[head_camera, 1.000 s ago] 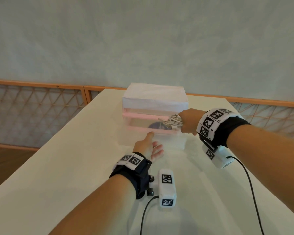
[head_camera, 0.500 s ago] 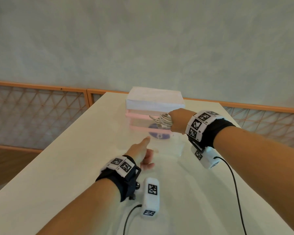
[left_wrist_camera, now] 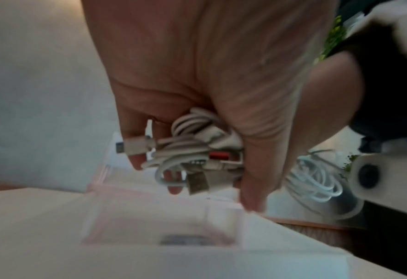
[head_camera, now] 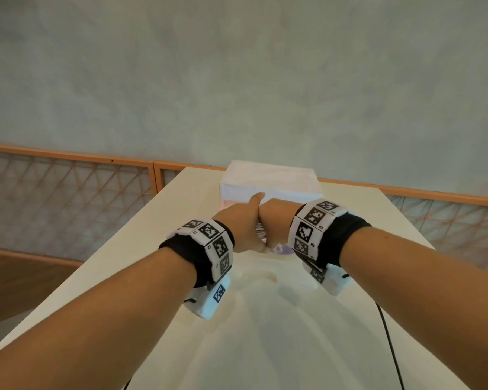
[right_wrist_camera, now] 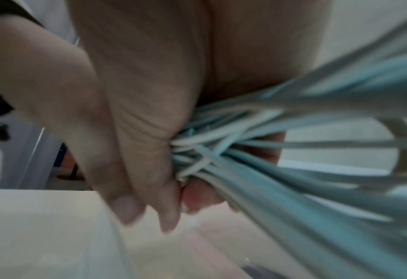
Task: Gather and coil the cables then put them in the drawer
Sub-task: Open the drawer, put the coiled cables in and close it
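At centre frame in the head view, both hands met side by side over the clear pink-trimmed drawer point(head_camera: 279, 250), pulled out of the white drawer unit point(head_camera: 268, 181) at the far end of the tabletop point(head_camera: 265, 347). The left hand point(left_wrist_camera: 197, 79) had its grip curled round a small bundle of white cables point(left_wrist_camera: 193, 151) with loose plugs, above the drawer. The right hand point(right_wrist_camera: 150, 105) had its grip closed tight on a coil of pale blue-white cable point(right_wrist_camera: 257, 154), whose loops fanned toward the right of the frame.
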### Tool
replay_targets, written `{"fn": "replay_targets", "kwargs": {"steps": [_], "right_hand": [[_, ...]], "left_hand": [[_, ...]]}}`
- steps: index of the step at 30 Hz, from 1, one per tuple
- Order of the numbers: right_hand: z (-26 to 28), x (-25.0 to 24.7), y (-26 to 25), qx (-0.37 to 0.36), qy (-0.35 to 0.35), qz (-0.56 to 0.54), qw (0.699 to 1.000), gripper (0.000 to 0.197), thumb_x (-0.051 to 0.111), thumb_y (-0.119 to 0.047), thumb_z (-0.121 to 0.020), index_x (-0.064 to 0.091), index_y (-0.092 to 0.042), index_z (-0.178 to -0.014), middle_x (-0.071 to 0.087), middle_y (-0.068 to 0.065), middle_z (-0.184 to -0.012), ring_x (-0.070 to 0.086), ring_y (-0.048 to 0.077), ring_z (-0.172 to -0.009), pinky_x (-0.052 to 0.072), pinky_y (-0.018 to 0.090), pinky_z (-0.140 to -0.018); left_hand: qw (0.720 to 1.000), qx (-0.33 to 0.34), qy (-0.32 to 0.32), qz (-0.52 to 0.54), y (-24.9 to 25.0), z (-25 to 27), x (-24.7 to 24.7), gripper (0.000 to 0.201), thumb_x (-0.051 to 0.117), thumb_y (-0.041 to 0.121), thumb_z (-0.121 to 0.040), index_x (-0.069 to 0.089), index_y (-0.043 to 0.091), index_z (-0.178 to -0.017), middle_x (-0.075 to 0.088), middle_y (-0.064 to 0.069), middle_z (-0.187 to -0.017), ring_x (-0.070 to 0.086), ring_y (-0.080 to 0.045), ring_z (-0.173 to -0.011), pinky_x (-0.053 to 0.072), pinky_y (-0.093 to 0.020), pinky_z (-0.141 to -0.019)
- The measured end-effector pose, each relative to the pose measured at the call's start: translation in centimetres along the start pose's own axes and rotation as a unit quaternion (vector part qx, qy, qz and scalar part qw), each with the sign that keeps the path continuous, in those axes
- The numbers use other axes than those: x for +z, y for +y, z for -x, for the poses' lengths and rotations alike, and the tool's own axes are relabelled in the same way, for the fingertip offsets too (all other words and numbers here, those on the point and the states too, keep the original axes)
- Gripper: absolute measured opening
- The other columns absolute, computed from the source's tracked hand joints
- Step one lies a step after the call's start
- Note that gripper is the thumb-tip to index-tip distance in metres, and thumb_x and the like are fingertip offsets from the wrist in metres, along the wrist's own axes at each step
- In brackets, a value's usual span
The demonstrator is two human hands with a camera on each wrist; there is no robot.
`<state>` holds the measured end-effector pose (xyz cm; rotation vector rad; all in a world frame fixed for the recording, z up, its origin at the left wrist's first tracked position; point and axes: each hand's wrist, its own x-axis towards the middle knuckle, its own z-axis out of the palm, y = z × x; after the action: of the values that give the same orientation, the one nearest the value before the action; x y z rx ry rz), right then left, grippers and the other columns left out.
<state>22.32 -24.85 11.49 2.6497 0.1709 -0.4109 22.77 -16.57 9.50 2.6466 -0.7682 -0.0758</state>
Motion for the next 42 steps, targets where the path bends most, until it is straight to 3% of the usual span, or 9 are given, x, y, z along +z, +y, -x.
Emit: {"fn": "replay_targets", "kwargs": {"steps": [3, 8, 20, 24, 26, 29, 34, 38, 42], "right_hand": [[1.7, 0.6, 2.6, -0.031, 0.083, -0.110, 0.990, 0.019, 0.068, -0.010, -0.072, 0.054, -0.014, -0.060, 0.056, 0.001, -0.063, 0.058, 0.024, -0.071, 0.042, 0.025, -0.054], [0.2, 2.4, 4.7, -0.061, 0.138, -0.199, 0.968, 0.034, 0.071, -0.023, -0.071, 0.057, -0.018, -0.101, 0.064, 0.003, -0.089, 0.061, 0.023, -0.082, 0.053, 0.033, -0.072], [-0.8, 7.5, 7.1, -0.019, 0.163, -0.199, 0.966, 0.034, 0.065, -0.032, -0.079, 0.054, -0.019, -0.109, 0.066, 0.005, -0.099, 0.056, 0.020, -0.074, 0.046, 0.029, -0.064], [-1.6, 8.5, 6.5, -0.034, 0.178, -0.195, 0.964, 0.041, 0.058, -0.047, -0.083, 0.052, -0.021, -0.114, 0.067, 0.003, -0.101, 0.062, 0.024, -0.087, 0.047, 0.029, -0.069], [-2.1, 9.1, 6.0, -0.035, 0.199, -0.216, 0.955, 0.044, 0.060, -0.044, -0.084, 0.051, -0.026, -0.123, 0.067, 0.001, -0.106, 0.064, 0.023, -0.091, 0.048, 0.029, -0.073], [-3.1, 10.0, 5.3, -0.026, 0.186, -0.164, 0.969, 0.049, 0.060, -0.025, -0.086, 0.041, -0.022, -0.131, 0.064, 0.005, -0.114, 0.062, 0.028, -0.100, 0.049, 0.035, -0.081], [-3.3, 10.0, 5.1, -0.013, 0.109, -0.164, 0.980, 0.063, 0.054, -0.044, -0.083, 0.029, -0.032, -0.140, 0.047, 0.004, -0.136, 0.046, 0.028, -0.124, 0.034, 0.042, -0.102], [-1.7, 9.2, 5.4, -0.044, 0.049, -0.217, 0.974, 0.069, 0.041, -0.056, -0.087, 0.015, -0.033, -0.147, 0.030, 0.003, -0.152, 0.031, 0.027, -0.138, 0.029, 0.043, -0.112], [1.3, 9.0, 5.3, -0.079, 0.061, -0.243, 0.965, 0.064, 0.033, -0.053, -0.093, 0.025, -0.017, -0.145, 0.034, 0.006, -0.150, 0.042, 0.026, -0.131, 0.035, 0.041, -0.109]], "left_hand": [[1.000, 0.005, 0.026, -0.003, -0.7, -0.6, 0.4, 0.065, 0.074, 0.024, -0.070, 0.046, 0.015, -0.128, 0.065, -0.007, -0.110, 0.061, -0.026, -0.096, 0.051, -0.035, -0.078], [0.998, 0.008, 0.022, -0.061, -2.3, -1.8, 0.3, 0.015, 0.061, 0.020, -0.078, 0.063, 0.011, -0.090, 0.061, -0.007, -0.082, 0.058, -0.026, -0.078, 0.043, -0.029, -0.063], [0.993, 0.005, -0.067, -0.100, -2.4, -5.6, 2.4, 0.024, 0.062, 0.017, -0.083, 0.061, 0.008, -0.105, 0.057, -0.008, -0.087, 0.052, -0.027, -0.078, 0.044, -0.031, -0.070], [0.995, -0.018, -0.072, -0.072, -3.2, -5.7, 3.8, 0.016, 0.065, 0.012, -0.077, 0.054, 0.016, -0.089, 0.057, -0.001, -0.076, 0.053, -0.025, -0.076, 0.038, -0.027, -0.063], [0.996, -0.030, -0.078, -0.044, -3.7, -5.5, 4.1, 0.034, 0.069, 0.015, -0.073, 0.058, 0.015, -0.105, 0.063, -0.003, -0.090, 0.059, -0.026, -0.082, 0.043, -0.027, -0.066], [0.992, -0.034, -0.110, -0.054, -3.7, -4.9, 3.6, 0.081, 0.073, 0.033, -0.076, 0.033, 0.017, -0.144, 0.048, -0.009, -0.141, 0.052, -0.027, -0.121, 0.044, -0.032, -0.096], [0.981, -0.044, -0.173, -0.070, -2.8, -4.3, 3.4, 0.045, 0.039, 0.035, -0.099, 0.041, 0.012, -0.137, 0.045, -0.014, -0.142, 0.046, -0.030, -0.125, 0.035, -0.038, -0.106], [0.968, -0.059, -0.211, -0.120, -3.5, -4.4, 4.5, 0.056, 0.030, 0.031, -0.101, 0.015, 0.009, -0.150, 0.012, -0.015, -0.159, 0.018, -0.034, -0.145, 0.019, -0.045, -0.116], [0.967, -0.054, -0.200, -0.150, -3.2, -4.2, 4.9, 0.060, 0.028, 0.035, -0.101, 0.006, 0.011, -0.151, 0.004, -0.013, -0.161, 0.013, -0.034, -0.146, 0.015, -0.044, -0.118]]}}
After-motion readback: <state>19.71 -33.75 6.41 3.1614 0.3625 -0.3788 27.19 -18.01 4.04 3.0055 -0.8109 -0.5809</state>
